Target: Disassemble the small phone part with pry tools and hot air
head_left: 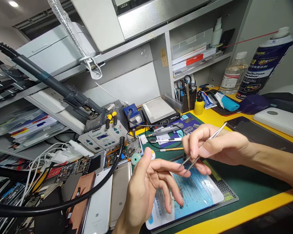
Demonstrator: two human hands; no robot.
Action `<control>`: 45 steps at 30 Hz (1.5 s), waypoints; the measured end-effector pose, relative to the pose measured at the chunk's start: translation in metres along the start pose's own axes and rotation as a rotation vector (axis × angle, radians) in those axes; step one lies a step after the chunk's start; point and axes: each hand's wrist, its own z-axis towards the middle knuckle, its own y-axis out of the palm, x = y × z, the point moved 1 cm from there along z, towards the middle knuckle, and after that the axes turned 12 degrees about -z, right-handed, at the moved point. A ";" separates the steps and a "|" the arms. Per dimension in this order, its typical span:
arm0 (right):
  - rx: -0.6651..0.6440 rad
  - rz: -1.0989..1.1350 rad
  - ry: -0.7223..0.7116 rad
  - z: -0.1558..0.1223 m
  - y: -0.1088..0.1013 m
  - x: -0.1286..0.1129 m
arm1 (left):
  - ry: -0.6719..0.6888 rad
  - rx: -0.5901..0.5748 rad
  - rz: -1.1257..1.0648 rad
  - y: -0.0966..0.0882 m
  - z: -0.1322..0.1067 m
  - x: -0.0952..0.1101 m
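Observation:
My right hand [210,143] grips a pair of metal tweezers [213,135] between thumb and fingers. The two tips of the tweezers stand apart and reach the index fingertip of my left hand [153,182]. That left hand is turned palm up, its thumb raised and its fingers spread and slightly bent. I cannot make out anything on its fingertip. Below both hands lies a blue and white printed sheet [200,191] on a grey perforated plate [230,195]. A small dark part [181,195] on the sheet is partly hidden behind my left fingers.
A black hose [88,195] curves across several phones [120,191] at left. Behind stand a soldering station [104,136], a tray of small parts [123,151] and a flat heating plate [160,112]. A yellow bottle [199,105], a clear bottle [234,73] and a spray can [265,65] stand at right.

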 end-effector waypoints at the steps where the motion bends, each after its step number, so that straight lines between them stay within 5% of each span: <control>1: 0.000 0.002 0.004 0.000 0.001 0.001 | -0.014 -0.009 0.002 0.000 0.000 -0.001; 20: -0.073 0.042 0.059 0.001 0.006 0.007 | -0.112 -0.009 0.038 0.001 0.001 -0.001; 45: -0.006 0.022 0.167 0.002 0.004 0.012 | -0.237 -0.021 -0.041 -0.001 0.005 -0.002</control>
